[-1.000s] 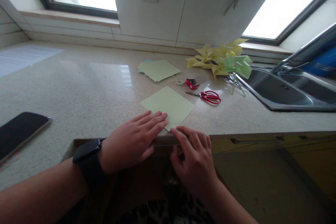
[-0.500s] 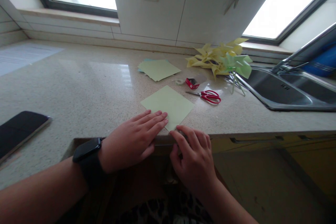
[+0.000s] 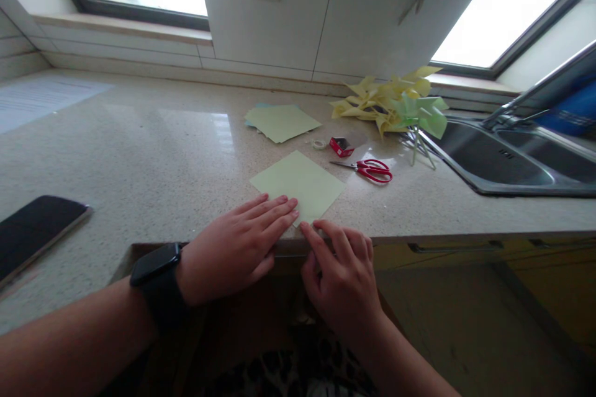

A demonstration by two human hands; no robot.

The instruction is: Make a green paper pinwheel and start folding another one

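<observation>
A pale green square of paper (image 3: 305,177) lies on the counter like a diamond, one corner toward the counter's front edge. My left hand (image 3: 242,239), with a dark watch on its wrist, rests flat on the paper's lower left side, fingers stretched out. At the near corner, the index and middle fingertips of my right hand (image 3: 342,270) touch the paper. The right thumb is apart from the index finger, below the counter edge, and the other fingers curl. Just beyond the paper lie red-handled scissors (image 3: 370,170), a small red box (image 3: 341,147) and a tape roll (image 3: 319,144).
A stack of paper squares (image 3: 283,123) lies farther back. Yellow and green paper pinwheels (image 3: 391,105) stand by the sink (image 3: 488,158) at right. A phone (image 3: 40,229) is at the left, a printed sheet (image 3: 44,99) behind it. The counter edge (image 3: 442,237) runs along the front.
My right index fingertip has shifted slightly up and left at the near corner of the paper. My left hand stays where it was.
</observation>
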